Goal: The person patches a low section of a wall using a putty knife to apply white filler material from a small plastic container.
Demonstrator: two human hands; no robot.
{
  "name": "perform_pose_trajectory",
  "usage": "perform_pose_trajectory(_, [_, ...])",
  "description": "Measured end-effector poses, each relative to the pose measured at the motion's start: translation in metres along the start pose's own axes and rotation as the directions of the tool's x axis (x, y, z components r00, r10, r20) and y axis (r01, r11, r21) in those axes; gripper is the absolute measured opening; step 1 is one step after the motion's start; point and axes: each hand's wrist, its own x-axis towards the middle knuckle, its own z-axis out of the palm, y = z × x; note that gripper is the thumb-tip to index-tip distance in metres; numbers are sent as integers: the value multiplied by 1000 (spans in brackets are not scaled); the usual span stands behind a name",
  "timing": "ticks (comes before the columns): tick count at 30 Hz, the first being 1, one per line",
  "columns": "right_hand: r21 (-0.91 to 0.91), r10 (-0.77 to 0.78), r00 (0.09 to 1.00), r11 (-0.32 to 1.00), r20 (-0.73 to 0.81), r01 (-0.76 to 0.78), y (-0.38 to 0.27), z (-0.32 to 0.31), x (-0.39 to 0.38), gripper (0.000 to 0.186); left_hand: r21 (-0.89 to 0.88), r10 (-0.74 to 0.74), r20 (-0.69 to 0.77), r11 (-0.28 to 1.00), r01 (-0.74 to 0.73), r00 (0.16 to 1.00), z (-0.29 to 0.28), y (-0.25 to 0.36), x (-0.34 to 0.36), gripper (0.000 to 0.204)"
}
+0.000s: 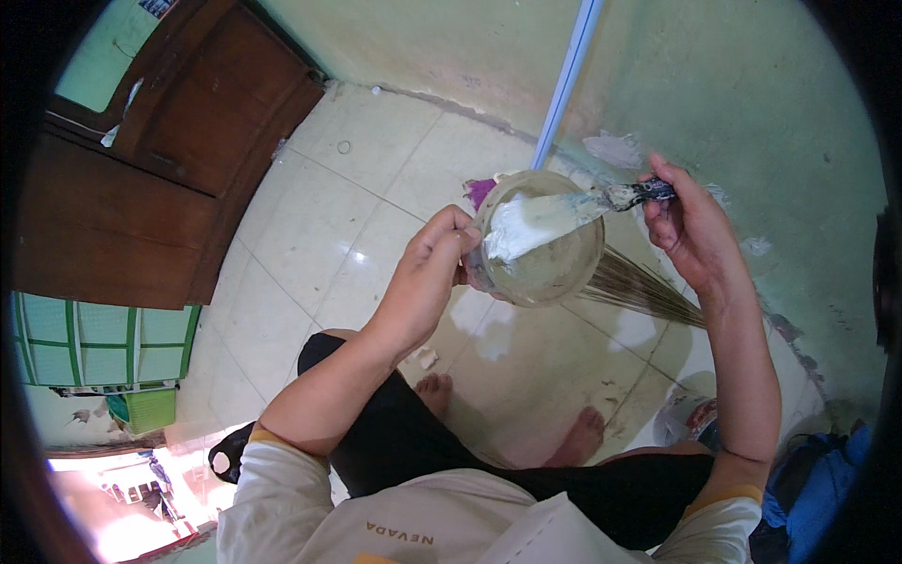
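Note:
My left hand (438, 254) grips the left rim of a round, see-through plastic tub (554, 273). White paste (515, 230) lies in the tub's left part, partly on the blade of a putty knife (568, 209). The knife's dark, paste-smeared handle is pinched in the fingers of my right hand (684, 211), to the right of the tub. Its blade reaches leftward across the tub's mouth. Whether the blade touches the tub's bottom I cannot tell.
A stick broom (648, 287) lies on the tiled floor (310, 207) beneath the tub. The green wall (733, 103) has white patches; a pale blue strip (568, 80) runs down it. Brown wooden furniture (122, 216) stands left. Blue cloth (822, 489) and a clear container (684, 418) are at lower right.

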Motion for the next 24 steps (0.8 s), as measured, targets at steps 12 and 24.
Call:
perform_pose_trajectory(12, [251,-77,997,965,7,73,-17,-58,-9,26,44,20,-114,999,-15,993,-10,1,10,22])
perform_pose_trajectory(24, [159,-246,724,883,-644,441,-8,-232,-134,23,-132,-8,-238,991,-24,971,-11,20,-23,20])
